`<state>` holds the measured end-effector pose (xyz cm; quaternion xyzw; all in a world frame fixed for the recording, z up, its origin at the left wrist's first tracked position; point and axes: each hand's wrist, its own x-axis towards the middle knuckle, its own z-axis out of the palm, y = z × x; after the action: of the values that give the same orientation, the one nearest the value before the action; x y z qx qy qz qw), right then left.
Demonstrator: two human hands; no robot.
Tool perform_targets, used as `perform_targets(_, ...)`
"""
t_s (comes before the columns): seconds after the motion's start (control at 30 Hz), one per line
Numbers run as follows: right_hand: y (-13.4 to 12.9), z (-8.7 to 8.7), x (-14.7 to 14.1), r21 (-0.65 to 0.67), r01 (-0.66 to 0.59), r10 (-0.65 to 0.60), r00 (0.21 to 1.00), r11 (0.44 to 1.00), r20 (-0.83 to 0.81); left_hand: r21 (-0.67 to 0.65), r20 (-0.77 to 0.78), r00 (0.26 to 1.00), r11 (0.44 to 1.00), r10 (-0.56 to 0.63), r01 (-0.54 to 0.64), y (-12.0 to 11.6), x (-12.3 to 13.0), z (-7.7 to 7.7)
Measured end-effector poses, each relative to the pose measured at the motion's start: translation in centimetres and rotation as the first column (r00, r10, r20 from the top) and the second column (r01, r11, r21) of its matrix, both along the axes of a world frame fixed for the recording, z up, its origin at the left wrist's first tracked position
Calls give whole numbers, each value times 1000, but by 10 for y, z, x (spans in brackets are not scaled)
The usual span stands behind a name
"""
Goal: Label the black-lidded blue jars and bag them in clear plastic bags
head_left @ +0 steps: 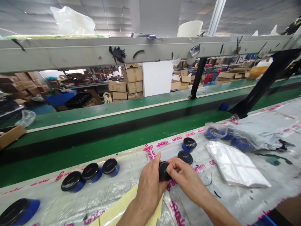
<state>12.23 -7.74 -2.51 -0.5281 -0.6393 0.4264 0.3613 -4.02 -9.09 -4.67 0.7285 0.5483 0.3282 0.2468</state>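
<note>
Between my two hands is a round black-topped piece (pixel 164 171), held above the plastic-covered table (pixel 131 163). My left hand (pixel 150 180) is closed round its left side, with the index finger pointing up. The fingers of my right hand (pixel 181 171) pinch its right edge. Just behind my right hand lie two more round pieces, a black-lidded blue one (pixel 189 144) and another black disc (pixel 185 157). To the left stand several black-lidded blue pieces, among them one near my left hand (pixel 110 166) and one at the far left (pixel 18 212).
A stack of white bags (pixel 237 164) lies at the right, beside blue pieces in clear plastic (pixel 242 141). Yellow paper (pixel 124 204) is under my left arm. Beyond the table runs a green conveyor (pixel 98 135), with a grey beam (pixel 89 53) above.
</note>
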Motion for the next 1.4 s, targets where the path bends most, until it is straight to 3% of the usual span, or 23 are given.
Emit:
perform_targets(0.5, -1, 5, -1, -59, -9, 3, 994, 998, -105, -6, 0, 1000, 1000, 10, -10, 1, -1, 1)
perform_targets(1.4, -4, -2, -1, 19, 21, -21, 1000, 1000, 5, 21, -20, 1000, 1000, -7, 7, -3, 0, -1)
